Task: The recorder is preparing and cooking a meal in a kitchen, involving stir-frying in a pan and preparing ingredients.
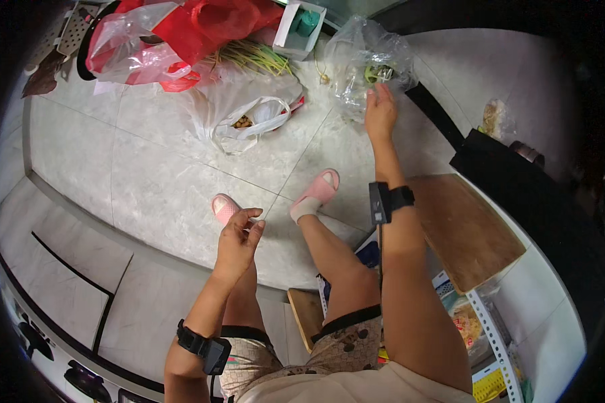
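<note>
My right hand (381, 113) reaches forward to the near side of a clear plastic bag (348, 60), its fingertips overlapping the bag. A green vegetable piece (372, 74) shows just beyond the fingers; whether they grip anything is hidden. My left hand (238, 247) hovers above my left slipper (224, 207), fingers curled and thumb apart, with nothing visible in it. Farther forward on the tiled floor lies a white plastic carrier bag (252, 121), its mouth showing small brown round items (242, 122). Long green stalks (252, 56) rest behind that bag.
Red and clear plastic bags (201, 38) pile up at the far left. Beside them stands a white box (288, 43) holding a green roll (308, 22). At right are a brown board (464, 226) and a perforated white metal shelf post (489, 322). A small bag (496, 121) lies beyond.
</note>
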The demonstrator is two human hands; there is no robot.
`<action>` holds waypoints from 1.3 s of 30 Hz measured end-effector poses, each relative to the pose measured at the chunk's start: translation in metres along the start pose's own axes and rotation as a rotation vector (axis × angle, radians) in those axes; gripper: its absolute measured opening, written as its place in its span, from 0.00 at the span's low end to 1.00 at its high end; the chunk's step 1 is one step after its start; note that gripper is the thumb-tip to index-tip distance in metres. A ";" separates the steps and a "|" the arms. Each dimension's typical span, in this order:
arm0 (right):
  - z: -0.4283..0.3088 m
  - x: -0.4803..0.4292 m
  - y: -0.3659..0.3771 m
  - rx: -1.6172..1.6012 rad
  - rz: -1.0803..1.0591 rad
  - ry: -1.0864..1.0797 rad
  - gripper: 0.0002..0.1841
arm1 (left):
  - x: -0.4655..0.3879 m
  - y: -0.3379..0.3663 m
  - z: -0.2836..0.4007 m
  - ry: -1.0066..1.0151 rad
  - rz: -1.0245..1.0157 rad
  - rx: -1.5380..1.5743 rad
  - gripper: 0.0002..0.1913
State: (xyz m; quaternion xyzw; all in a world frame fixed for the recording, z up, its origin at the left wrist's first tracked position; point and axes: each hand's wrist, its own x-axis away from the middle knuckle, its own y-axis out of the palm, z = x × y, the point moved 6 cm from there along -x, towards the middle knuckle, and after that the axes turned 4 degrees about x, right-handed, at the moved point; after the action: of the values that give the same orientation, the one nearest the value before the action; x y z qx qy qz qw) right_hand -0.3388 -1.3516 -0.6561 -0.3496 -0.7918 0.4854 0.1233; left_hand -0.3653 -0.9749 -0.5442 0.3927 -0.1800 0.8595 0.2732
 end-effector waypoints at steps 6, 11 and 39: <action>-0.051 -0.001 -0.031 0.007 0.022 -0.123 0.14 | 0.042 -0.031 0.017 0.020 0.135 0.016 0.13; -0.089 0.009 -0.081 -0.212 -0.141 0.144 0.09 | 0.087 -0.055 0.037 0.073 0.240 0.099 0.14; -0.751 0.073 -0.134 -0.884 -0.940 -0.002 0.10 | 0.403 -0.496 0.044 0.244 1.014 0.374 0.14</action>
State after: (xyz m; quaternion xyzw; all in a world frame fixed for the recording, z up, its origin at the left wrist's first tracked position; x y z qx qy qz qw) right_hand -0.0487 -0.8278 -0.1782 0.0174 -0.9859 0.0079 0.1663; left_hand -0.2558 -0.4760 -0.1577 0.1964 -0.1580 0.9399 -0.2302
